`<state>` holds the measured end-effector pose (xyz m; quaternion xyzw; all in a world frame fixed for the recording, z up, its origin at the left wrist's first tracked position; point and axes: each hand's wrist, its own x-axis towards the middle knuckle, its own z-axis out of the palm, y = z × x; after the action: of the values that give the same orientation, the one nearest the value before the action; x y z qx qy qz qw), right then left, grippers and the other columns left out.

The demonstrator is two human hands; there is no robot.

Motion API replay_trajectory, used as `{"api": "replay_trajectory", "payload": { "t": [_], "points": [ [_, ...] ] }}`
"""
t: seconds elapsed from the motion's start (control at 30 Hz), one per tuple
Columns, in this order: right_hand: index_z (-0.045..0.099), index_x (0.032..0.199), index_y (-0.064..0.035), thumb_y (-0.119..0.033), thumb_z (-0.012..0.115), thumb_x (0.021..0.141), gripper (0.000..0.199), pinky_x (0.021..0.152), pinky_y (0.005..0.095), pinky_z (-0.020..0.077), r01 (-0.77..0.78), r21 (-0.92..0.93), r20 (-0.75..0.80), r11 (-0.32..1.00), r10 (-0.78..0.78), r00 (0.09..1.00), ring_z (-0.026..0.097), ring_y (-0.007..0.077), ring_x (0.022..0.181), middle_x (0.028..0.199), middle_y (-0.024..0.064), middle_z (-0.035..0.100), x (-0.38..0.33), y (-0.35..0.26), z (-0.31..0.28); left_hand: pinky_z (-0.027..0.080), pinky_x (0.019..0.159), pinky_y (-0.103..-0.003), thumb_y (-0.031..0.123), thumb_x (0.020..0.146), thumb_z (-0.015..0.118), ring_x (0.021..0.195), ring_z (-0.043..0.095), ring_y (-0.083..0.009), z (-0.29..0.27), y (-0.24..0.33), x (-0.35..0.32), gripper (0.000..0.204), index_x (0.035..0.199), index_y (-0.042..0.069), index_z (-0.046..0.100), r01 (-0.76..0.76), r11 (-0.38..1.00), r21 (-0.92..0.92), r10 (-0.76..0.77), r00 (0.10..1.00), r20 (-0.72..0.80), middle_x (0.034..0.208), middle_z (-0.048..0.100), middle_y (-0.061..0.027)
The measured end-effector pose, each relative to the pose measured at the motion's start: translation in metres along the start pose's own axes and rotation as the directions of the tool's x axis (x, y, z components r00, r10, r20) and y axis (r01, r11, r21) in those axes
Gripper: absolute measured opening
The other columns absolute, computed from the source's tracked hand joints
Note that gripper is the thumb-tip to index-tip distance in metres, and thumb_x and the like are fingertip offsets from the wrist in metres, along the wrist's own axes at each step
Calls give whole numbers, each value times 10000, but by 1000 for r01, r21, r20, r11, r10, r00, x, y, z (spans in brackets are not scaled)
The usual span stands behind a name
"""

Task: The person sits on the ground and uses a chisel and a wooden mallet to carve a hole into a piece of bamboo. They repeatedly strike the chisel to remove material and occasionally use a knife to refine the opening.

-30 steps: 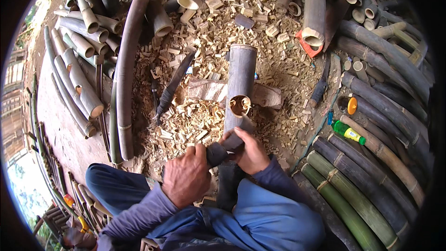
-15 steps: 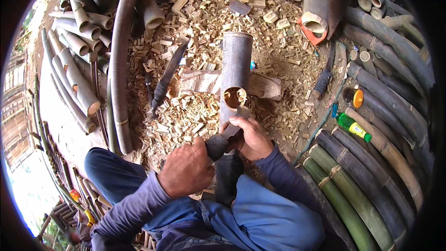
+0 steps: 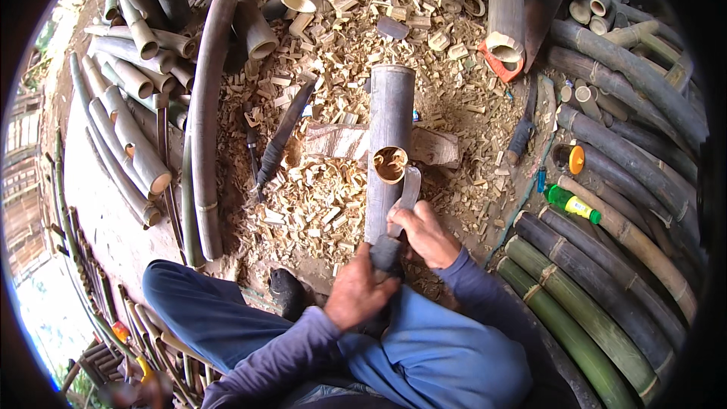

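Observation:
A grey bamboo tube (image 3: 391, 106) lies pointing away from me, with a round hole cut in its upper side and shavings inside. It rests across a split wooden block (image 3: 337, 141). My left hand (image 3: 359, 293) is closed round the black wrapped handle of a knife (image 3: 410, 188). The fingers of my right hand (image 3: 429, 235) are closed on the lower part of its blade. The blade's broad tip stands at the right edge of the hole. Part of the handle and the tube's near end are hidden by my hands.
Wood chips (image 3: 326, 208) cover the ground. Left of the tube lies a long knife (image 3: 285, 132); another dark-handled blade (image 3: 521, 138) lies at right. Bamboo poles (image 3: 206, 129) flank both sides. A green bottle (image 3: 572, 204) and an orange-lidded jar (image 3: 569, 158) sit at right.
The knife has shifted right, its tip moving from below the hole to the hole's right edge. My left hand moved right and nearer; my right hand moved slightly right and nearer.

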<state>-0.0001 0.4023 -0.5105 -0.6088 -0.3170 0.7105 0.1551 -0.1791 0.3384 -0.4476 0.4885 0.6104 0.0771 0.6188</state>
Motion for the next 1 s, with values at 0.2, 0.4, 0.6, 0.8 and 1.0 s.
{"api": "replay_trajectory", "payload": {
  "t": [0.2,0.4,0.6,0.8,1.0],
  "points": [
    [591,1133,-25,-311,609,998,316,487,311,555,145,253,16,956,-154,988,655,178,707,965,88,627,39,-8,35,582,692,-446,226,695,804,692,728,-344,-72,27,23,353,940,-15,723,238,946,219,-161,934,-319,744,710,-220],
    [621,1101,4,-234,541,1032,260,563,367,619,-5,804,120,595,-153,981,714,220,685,973,140,710,33,-52,16,570,668,-459,190,665,762,673,717,-373,-117,123,62,201,722,5,708,22,625,780,273,930,-245,700,695,-191],
    [634,1158,-74,-232,542,1054,210,707,405,617,-152,974,178,166,-158,971,733,243,828,1065,120,733,24,-43,10,518,552,-408,83,727,716,574,686,-274,-90,177,65,52,695,59,683,-226,342,912,426,902,63,649,672,-133],
    [628,1243,-22,-362,519,1069,397,900,366,589,-193,974,217,117,-249,944,669,198,1104,1214,114,698,22,-32,32,518,574,-367,123,803,692,682,709,-218,-99,164,65,46,779,84,691,-337,-92,937,402,848,344,748,688,-66],
    [616,1101,29,-225,562,1016,273,803,441,633,-215,943,240,255,-72,968,733,298,818,967,163,724,17,-44,73,574,628,-375,136,714,743,707,728,-253,-192,126,88,187,831,-10,745,-229,570,789,-120,927,356,759,728,-153]
  ]
}}
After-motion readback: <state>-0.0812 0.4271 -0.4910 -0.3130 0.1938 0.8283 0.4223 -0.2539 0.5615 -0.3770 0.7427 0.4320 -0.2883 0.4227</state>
